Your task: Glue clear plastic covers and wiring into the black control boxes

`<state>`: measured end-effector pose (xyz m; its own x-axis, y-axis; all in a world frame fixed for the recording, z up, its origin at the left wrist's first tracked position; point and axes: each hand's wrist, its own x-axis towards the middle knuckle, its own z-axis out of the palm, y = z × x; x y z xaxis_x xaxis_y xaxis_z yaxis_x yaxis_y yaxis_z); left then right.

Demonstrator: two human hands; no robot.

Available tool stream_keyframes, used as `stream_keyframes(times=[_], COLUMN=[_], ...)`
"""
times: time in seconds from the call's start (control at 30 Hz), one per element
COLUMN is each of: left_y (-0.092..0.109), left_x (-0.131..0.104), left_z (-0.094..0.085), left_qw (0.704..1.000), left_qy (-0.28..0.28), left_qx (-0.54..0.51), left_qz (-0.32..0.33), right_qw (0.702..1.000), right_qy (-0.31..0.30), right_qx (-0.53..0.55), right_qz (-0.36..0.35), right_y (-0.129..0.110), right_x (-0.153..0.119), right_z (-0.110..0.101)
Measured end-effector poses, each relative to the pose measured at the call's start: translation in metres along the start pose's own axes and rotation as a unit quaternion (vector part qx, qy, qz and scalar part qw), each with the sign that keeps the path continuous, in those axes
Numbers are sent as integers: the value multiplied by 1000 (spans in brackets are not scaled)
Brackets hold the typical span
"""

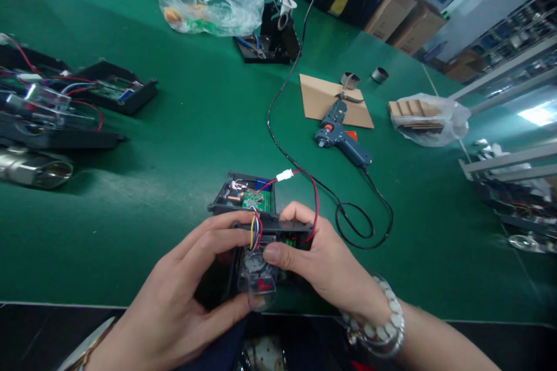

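Near the table's front edge, a black device housing with a clear plastic part is held between both hands. My left hand grips it from the left, thumb by the clear part and fingers along the top. My right hand holds its right side, thumb pressed on the inner part. Yellow, white and red wires run from it to an open black case with a green circuit board just behind. A red wire with a white connector loops to the right.
A glue gun and its looped cord lie right of centre by cardboard. Opened housings and a metal cylinder lie left. Behind are a plastic bag and a black stand; another bag is right.
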<state>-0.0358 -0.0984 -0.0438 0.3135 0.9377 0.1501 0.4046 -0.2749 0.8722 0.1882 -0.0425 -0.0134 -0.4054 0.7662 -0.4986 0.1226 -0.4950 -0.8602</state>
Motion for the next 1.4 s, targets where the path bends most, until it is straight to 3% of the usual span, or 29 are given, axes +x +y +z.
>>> stream_keyframes(times=[0.13,0.23,0.3,0.47,0.67,1.0,1.17,1.27,1.4], left_y=[5,10,14,22,25,22,13,10,10], left_x=[-14,-19,-18,-6,7,3,28,45,57], left_z=[0,1,1,4,8,12,3,-3,-12], left_qw=[989,977,974,978,966,972,932,916,917], left_qy=[82,152,170,128,24,21,18,13,-30], left_qx=[-97,-51,5,48,-117,-90,-222,-263,-267], left_qz=[-78,-143,-150,-158,-230,-215,-287,-303,-296], right_qw=[1000,999,999,999,999,1000,999,999,995], right_qy=[-6,-13,-14,-17,-25,-17,21,-19,-57], right_qx=[14,41,38,32,27,-9,15,43,37], right_qz=[7,28,27,6,-1,-12,-22,5,73], right_y=[3,1,0,2,-1,-1,-3,-5,-6], right_x=[-3,-4,-4,-4,-4,6,11,11,15], right_z=[1,2,2,1,1,-1,0,-3,-9])
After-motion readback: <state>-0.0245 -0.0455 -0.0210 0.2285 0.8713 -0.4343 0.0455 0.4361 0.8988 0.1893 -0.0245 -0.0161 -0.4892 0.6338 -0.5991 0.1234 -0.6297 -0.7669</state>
